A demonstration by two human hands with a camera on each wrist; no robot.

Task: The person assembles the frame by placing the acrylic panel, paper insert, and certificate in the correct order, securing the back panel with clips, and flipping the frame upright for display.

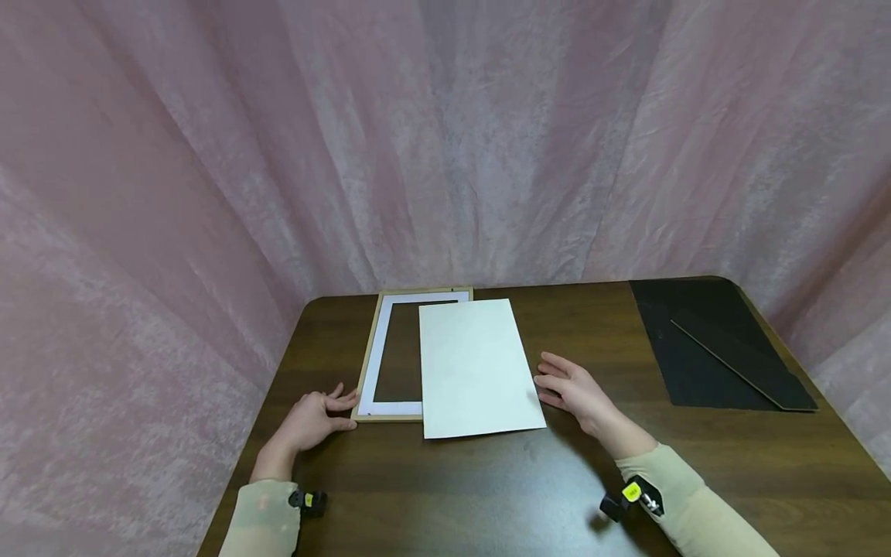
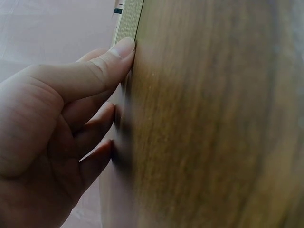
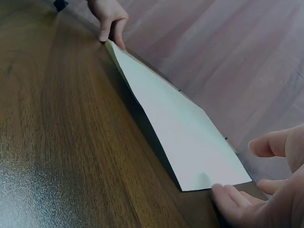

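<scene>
— Left hand (image 1: 315,418): thumb and fingertips pressed against the near corner of the wooden frame (image 1: 369,363), apparently bracing it; nothing clasped.

— Right hand (image 1: 574,391): fingers spread and relaxed, touching the right edge of the white sheet (image 1: 476,367). Lying between both hands, overlapping the frame's right side, likely for lining up.

— Underneath: dark wood tabletop (image 1: 487,487). Well beyond the right hand, black backing board (image 1: 717,348). All around, pink curtain (image 1: 209,155).

bare table (image 1: 487,495) in front open; frame (image 1: 369,352), white sheet (image 1: 476,367) block centre; black boards (image 1: 710,348) far right.
</scene>
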